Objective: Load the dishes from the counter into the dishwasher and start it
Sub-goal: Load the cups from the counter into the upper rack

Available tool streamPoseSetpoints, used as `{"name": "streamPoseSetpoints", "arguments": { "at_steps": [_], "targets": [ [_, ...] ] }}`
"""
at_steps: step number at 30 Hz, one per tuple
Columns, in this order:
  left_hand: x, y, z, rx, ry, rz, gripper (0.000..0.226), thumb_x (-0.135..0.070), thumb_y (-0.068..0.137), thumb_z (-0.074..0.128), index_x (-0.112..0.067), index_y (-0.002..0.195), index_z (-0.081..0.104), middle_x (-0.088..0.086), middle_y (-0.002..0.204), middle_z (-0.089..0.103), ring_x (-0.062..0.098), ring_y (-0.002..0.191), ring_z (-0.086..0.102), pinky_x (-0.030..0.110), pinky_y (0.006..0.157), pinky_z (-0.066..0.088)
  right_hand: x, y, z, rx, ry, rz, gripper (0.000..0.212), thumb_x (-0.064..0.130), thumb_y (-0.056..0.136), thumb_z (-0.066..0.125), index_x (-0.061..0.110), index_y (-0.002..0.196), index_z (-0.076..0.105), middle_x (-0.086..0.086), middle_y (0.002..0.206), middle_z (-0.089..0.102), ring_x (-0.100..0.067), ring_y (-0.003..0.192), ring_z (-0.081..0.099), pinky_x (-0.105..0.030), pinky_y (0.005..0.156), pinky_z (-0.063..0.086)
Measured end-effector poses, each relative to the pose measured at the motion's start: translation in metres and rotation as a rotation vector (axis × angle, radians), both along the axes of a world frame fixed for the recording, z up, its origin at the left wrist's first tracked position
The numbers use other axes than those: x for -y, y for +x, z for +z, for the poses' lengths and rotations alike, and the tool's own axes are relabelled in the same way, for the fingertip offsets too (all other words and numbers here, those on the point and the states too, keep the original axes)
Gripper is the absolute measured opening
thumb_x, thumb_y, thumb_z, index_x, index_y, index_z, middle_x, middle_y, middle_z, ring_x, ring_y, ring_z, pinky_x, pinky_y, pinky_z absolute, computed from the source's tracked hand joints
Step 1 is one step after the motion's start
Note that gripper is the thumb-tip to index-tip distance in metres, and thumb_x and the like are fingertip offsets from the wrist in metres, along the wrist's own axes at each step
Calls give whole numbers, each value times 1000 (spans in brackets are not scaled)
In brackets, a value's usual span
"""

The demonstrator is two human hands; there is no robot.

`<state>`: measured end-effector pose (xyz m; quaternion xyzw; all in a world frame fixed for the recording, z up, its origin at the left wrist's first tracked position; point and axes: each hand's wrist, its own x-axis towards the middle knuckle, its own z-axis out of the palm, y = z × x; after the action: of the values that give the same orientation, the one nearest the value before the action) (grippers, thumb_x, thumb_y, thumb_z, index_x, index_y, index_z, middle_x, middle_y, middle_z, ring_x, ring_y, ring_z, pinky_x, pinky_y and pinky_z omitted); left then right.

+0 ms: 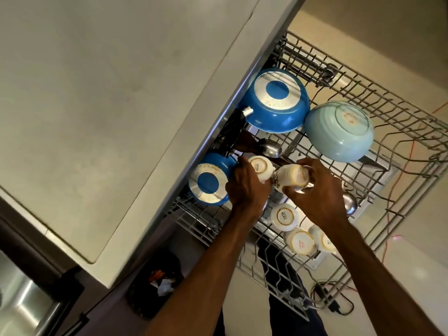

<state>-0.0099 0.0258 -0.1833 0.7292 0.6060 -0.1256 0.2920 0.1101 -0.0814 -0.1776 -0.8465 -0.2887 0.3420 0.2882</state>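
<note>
Over the pulled-out rack (363, 93), a white cup (261, 169) is gripped by the curled left hand (246, 187) and a flowered cup (289, 178) by the curled right hand (317, 192). Both are held bottom up, likely so water can run off, like the blue pan (274, 100) nearby.

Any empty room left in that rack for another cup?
Yes: the rack is bare beyond the pale bowl on its outer side, and at its near end below three upturned cups. Crowded by the counter: two pans, plus left hand and right hand each gripping a cup.
</note>
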Motion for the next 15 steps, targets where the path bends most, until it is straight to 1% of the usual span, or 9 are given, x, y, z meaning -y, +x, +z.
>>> {"name": "streamPoseSetpoints", "arguments": {
  "at_steps": [3, 4, 7, 9, 10, 12, 13, 15],
  "targets": [
    [-4, 3, 0, -28, -1, -76, 90, -46, 78, 82, -17, 148, 34, 9, 141, 54, 26, 128, 54, 38, 93, 49, 1, 0, -3, 23, -33, 18, 63, 25, 68, 89, 27, 121, 54, 4, 107, 71, -17, 96, 69, -31, 76, 55],
    [-5, 3, -1, -36, -14, -99, 92, -46, 78, 82, -18, 149, 32, 9, 142, 53, 27, 129, 53, 38, 94, 49, 1, 0, -3, 32, -39, 27, 63, 24, 69, 88, 27, 121, 54, 3, 106, 72, -19, 95, 69, -31, 75, 54],
    [-6, -1, -3, -42, -53, -163, 95, -43, 79, 82, -20, 154, 27, 12, 147, 47, 30, 133, 49, 42, 99, 47, 3, -3, -4, 57, -43, 68, 61, 21, 69, 87, 26, 120, 53, 0, 102, 72, -24, 90, 70, -39, 74, 58],
    [-7, -6, -4, -36, -59, -213, 95, -38, 79, 83, -20, 154, 27, 11, 149, 45, 30, 136, 46, 43, 101, 46, 5, -5, -4, 58, -53, 89, 61, 21, 69, 87, 26, 120, 53, 0, 102, 72, -24, 88, 69, -42, 74, 59],
    [-8, -8, -4, -36, -56, -238, 93, -36, 79, 82, -21, 153, 29, 11, 149, 45, 30, 136, 46, 43, 100, 46, 6, -6, -5, 61, -55, 98, 62, 20, 69, 86, 26, 121, 53, 0, 103, 71, -23, 89, 68, -40, 73, 58],
    [-9, -11, -4, -35, -40, -272, 86, -32, 81, 81, -22, 151, 32, 9, 147, 47, 29, 134, 47, 41, 98, 46, 9, -8, -6, 62, -67, 118, 63, 19, 69, 87, 27, 121, 53, 1, 104, 70, -21, 89, 67, -32, 73, 53],
    [-10, -12, -4, -27, -26, -278, 83, -30, 82, 80, -22, 151, 33, 8, 146, 48, 28, 133, 48, 41, 97, 46, 11, -10, -7, 60, -84, 130, 64, 19, 68, 87, 28, 122, 53, 1, 105, 70, -21, 90, 67, -30, 73, 51],
    [-10, -14, -4, -9, -9, -274, 79, -29, 85, 77, -22, 151, 35, 8, 147, 48, 28, 133, 48, 41, 97, 47, 12, -14, -8, 62, -93, 149, 66, 19, 68, 87, 28, 124, 53, 0, 108, 69, -22, 94, 66, -33, 74, 52]
  ]
}}
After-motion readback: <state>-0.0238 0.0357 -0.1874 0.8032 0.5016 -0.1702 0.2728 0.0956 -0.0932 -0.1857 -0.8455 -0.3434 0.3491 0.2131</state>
